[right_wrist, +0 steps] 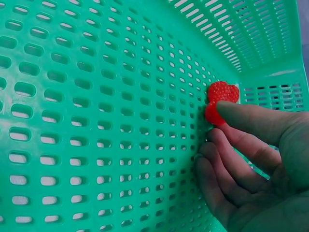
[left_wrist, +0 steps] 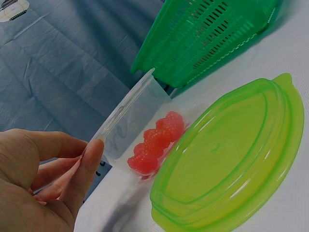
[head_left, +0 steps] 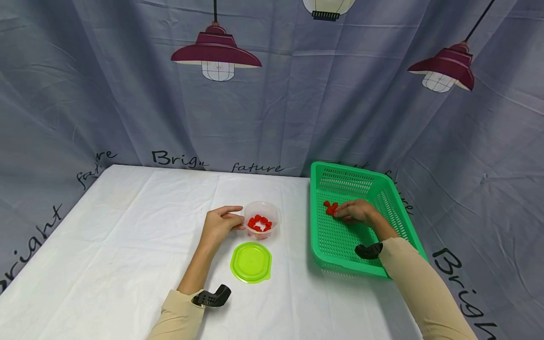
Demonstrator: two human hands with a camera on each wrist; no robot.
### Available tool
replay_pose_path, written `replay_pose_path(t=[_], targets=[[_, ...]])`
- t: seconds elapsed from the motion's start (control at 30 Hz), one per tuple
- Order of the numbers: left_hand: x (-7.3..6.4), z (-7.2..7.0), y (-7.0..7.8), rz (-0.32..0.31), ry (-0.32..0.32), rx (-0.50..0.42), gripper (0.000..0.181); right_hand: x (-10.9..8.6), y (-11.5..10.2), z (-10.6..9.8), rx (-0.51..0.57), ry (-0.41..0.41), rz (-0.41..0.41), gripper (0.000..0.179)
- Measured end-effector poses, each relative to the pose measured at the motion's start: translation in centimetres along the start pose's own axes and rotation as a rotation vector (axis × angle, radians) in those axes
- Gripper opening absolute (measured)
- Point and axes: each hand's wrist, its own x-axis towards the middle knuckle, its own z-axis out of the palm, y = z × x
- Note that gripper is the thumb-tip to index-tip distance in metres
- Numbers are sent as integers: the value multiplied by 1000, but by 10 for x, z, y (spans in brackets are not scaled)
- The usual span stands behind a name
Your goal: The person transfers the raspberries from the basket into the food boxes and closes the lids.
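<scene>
Several red raspberries (head_left: 329,210) sit on the perforated floor of the green basket (head_left: 333,243), bunched near its left wall. Right hand (head_left: 359,211) is in there: thumb on the nearest raspberry, index finger just under it, other fingers curled. Can't tell whether the pinch is actually closed. More raspberries (left_wrist: 157,140) lie in the clear plastic tub (left_wrist: 145,106), left of the basket. Left hand (head_left: 221,222) pinches the tub's rim, thumb against fingers; tub looks upright on the desk (head_left: 140,259). Lime-green lid (head_left: 251,262) lies flat just in front of it. Printed curtain (head_left: 272,118) behind.

Risks, my read: berries are small, so a fingertip-only grip could let one squirt out or shove its neighbour. Tub looks light; a one-sided pull on the rim could tip it. Lid could get bumped if the left hand swings back.
</scene>
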Motion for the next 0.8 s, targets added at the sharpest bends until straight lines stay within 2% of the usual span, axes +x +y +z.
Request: replay_pose_path(t=[0.53, 0.8], targets=[[-1, 0, 2, -8, 1, -4, 34, -2, -2, -2, -2, -37, -8, 34], [-2, 0, 2, -11, 6, 7, 33, -2, -1, -2, -20, -25, 11, 33]])
